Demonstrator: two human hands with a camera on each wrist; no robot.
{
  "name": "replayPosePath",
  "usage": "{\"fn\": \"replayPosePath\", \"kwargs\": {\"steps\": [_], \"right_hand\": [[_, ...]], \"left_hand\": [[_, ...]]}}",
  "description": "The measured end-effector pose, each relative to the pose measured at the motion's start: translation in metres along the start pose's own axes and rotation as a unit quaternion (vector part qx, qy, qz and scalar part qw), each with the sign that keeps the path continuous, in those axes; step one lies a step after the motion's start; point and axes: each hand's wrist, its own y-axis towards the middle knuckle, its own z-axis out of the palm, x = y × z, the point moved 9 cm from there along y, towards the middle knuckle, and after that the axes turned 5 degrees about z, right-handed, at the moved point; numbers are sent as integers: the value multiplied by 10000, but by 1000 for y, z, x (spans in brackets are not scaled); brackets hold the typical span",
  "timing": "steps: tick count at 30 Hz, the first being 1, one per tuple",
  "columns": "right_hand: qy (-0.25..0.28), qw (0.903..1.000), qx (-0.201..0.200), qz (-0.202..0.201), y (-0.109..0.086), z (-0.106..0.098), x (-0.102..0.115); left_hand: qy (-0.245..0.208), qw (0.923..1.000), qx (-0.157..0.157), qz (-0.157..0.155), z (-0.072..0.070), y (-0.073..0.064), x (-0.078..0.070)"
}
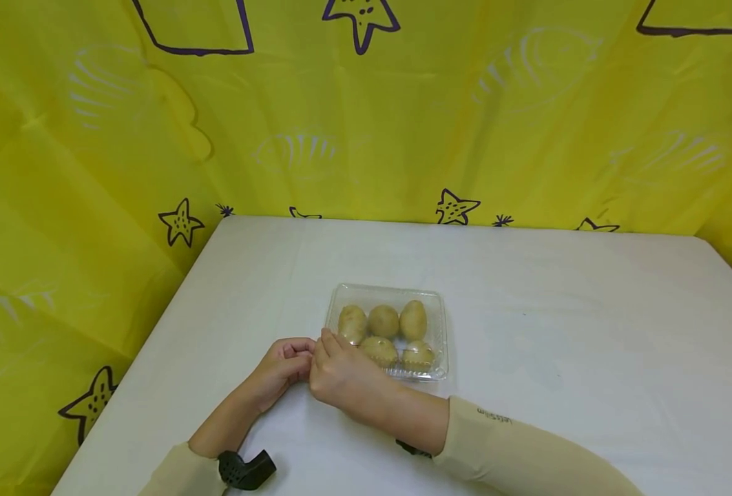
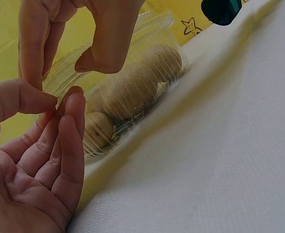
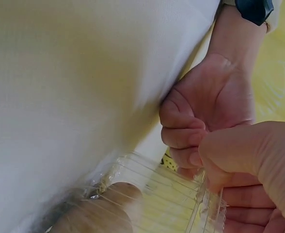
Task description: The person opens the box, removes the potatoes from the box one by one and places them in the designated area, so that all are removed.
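A clear plastic box [image 1: 437, 331] of potatoes [image 1: 383, 322] sits flat on a white-covered table [image 1: 558, 310], in front of the person. The left hand [image 1: 281, 368] and right hand [image 1: 343, 372] meet at its near left corner, each pinching the rim between thumb and fingers, probably because the thin edge needs fingertip control and the table bears the weight. The box's long axis seems to run left to right, its near edge facing the person, slightly skewed.
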Motion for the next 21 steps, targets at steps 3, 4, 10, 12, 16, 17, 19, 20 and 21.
{"fn": "replayPosePath", "kwargs": {"steps": [3,4,10,12,16,17,19,20,21], "right_hand": [[-26,10000,-10,53,0,0,1],[-39,10000,-11,66,1,0,2],[-104,9999,53,109,2,0,5],[-113,9998,89,114,3,0,6],[-135,9998,149,94,3,0,7],[-140,9997,162,85,3,0,8],[-166,9997,178,53,3,0,8],[-171,9997,185,40,3,0,8],[-178,9997,190,26,3,0,9]], "left_hand": [[-4,10000,-8,10,0,0,1],[-9,10000,-5,19,-1,0,1],[-7,10000,45,76,0,-1,1],[7,10000,50,82,0,-1,1],[24,9999,75,107,0,-1,1],[24,9999,84,114,0,-1,1],[24,9999,92,124,0,-1,1],[22,9999,91,124,0,-1,1],[22,9999,98,134,0,-1,0]]}}
